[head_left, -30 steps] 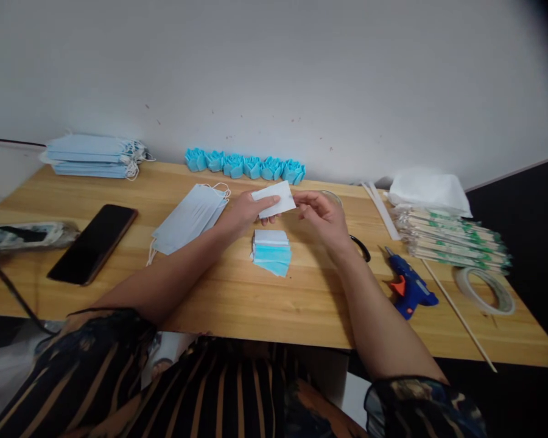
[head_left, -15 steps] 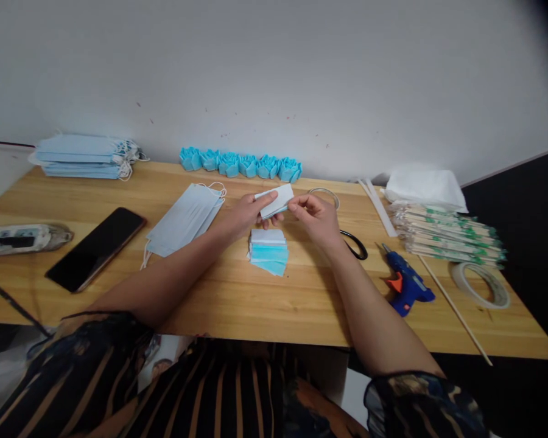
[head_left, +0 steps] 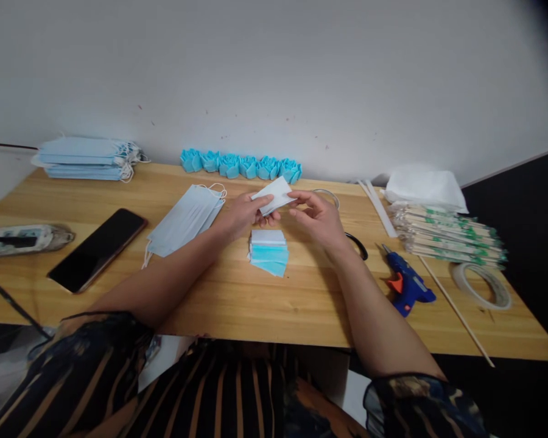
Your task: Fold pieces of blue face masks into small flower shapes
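Note:
My left hand (head_left: 251,213) grips a small white folded piece (head_left: 274,193) between thumb and fingers, above the middle of the table. On its right side, my right hand (head_left: 314,214) has thumb and fingers apart, with the index fingertip at the piece's right edge. Just below lies a fanned stack of small blue and white pieces (head_left: 269,252). A row of several blue folded flowers (head_left: 240,165) stands behind the hands, along the wall. Two or so face masks (head_left: 185,219) lie left of my left hand.
The wooden table (head_left: 237,310) also holds a mask pile (head_left: 84,158), a phone (head_left: 98,249), a blue glue gun (head_left: 408,283), a tape roll (head_left: 481,286), a thin stick (head_left: 456,310), wrapped sticks (head_left: 445,234) and scissors (head_left: 358,244) partly behind my right wrist.
The white piece has turned and risen slightly in my left hand. My right thumb has moved off its edge, and the right fingers have spread.

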A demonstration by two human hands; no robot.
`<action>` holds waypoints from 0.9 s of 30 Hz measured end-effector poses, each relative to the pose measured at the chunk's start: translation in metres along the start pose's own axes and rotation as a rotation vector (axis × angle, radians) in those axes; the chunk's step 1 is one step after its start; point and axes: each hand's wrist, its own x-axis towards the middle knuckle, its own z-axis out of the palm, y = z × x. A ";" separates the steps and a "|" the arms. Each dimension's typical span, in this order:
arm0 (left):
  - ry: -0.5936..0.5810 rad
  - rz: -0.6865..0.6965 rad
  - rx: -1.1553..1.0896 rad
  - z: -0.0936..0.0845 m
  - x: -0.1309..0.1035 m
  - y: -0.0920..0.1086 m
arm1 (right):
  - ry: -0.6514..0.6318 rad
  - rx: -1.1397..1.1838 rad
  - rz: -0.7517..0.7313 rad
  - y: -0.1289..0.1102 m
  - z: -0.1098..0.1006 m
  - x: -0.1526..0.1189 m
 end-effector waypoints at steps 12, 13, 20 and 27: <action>-0.067 -0.013 0.156 0.008 -0.009 0.008 | 0.080 -0.074 0.005 0.005 -0.001 0.001; -0.071 -0.008 0.162 0.008 -0.009 0.008 | 0.080 -0.070 0.004 0.005 -0.001 0.001; -0.059 -0.018 0.165 0.007 -0.005 0.003 | 0.106 -0.094 0.017 0.001 0.002 -0.001; -0.112 0.045 0.277 0.004 -0.004 0.003 | 0.107 -0.077 0.008 0.002 0.003 -0.001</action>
